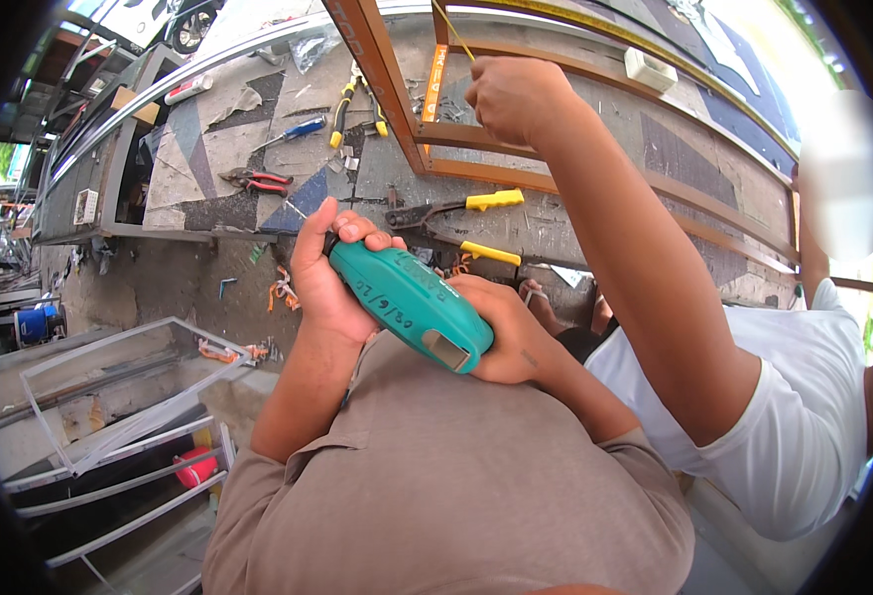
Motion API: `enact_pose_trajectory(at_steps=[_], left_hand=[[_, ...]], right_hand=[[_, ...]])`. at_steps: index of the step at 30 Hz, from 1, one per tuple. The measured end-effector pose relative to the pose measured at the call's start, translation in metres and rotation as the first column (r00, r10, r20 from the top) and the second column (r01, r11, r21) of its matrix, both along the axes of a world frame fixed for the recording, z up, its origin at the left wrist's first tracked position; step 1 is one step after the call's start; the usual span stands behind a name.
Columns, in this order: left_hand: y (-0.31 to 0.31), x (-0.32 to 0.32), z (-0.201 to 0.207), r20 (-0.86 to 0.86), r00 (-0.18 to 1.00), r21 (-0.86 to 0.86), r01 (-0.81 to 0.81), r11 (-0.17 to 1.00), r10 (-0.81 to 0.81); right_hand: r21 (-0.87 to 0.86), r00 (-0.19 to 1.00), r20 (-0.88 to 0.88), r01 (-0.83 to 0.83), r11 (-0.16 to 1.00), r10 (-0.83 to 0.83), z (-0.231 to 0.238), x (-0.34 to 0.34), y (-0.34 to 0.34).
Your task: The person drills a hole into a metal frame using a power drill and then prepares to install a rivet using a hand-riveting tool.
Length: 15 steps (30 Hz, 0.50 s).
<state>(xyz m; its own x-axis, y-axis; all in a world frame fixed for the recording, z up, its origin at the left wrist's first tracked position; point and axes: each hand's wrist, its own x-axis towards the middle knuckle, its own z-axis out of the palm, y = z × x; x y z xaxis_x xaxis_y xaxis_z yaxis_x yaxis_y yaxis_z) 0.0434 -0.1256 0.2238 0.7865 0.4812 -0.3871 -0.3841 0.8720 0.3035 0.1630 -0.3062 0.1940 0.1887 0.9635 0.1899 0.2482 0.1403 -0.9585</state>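
Observation:
Close in front of my chest I hold a teal power drill (pixel 412 305), with dark handwriting along its rounded top and a pale plate at its rear end. My left hand (pixel 325 283) cradles its front end, thumb raised and fingers curled over the casing. A thin metal bit (pixel 296 209) points up and left past that thumb. My right hand (pixel 508 332) wraps round the rear side; its fingertips and the drill's handle are hidden. Just beyond lie a cutting tool with yellow grips (pixel 494 200), red-handled pliers (pixel 256 180) and a blue screwdriver (pixel 298 131) on the worktable (pixel 288 89).
At the right, a co-worker's hand (pixel 521 99) holds a yellow tape (pixel 453 28) by a brown metal frame (pixel 377 79). Yellow-and-black pliers (pixel 342 114) lie left of it. Pale metal frames (pixel 129 407) and a red round object (pixel 196 466) are at lower left.

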Motion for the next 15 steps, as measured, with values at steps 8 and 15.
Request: enact_pose_trajectory(at_steps=[8,15], left_hand=[[0.009,-0.009,-0.003,-0.023,1.000,-0.004,0.005,1.000,-0.005],[0.017,-0.014,-0.010,-0.141,0.990,-0.065,-0.035,0.997,0.025]], right_hand=[[-0.013,0.999,-0.041,0.020,1.000,-0.020,-0.001,-0.007,0.008],[0.006,0.981,0.185,0.051,0.999,-0.051,-0.008,-0.009,0.016]])
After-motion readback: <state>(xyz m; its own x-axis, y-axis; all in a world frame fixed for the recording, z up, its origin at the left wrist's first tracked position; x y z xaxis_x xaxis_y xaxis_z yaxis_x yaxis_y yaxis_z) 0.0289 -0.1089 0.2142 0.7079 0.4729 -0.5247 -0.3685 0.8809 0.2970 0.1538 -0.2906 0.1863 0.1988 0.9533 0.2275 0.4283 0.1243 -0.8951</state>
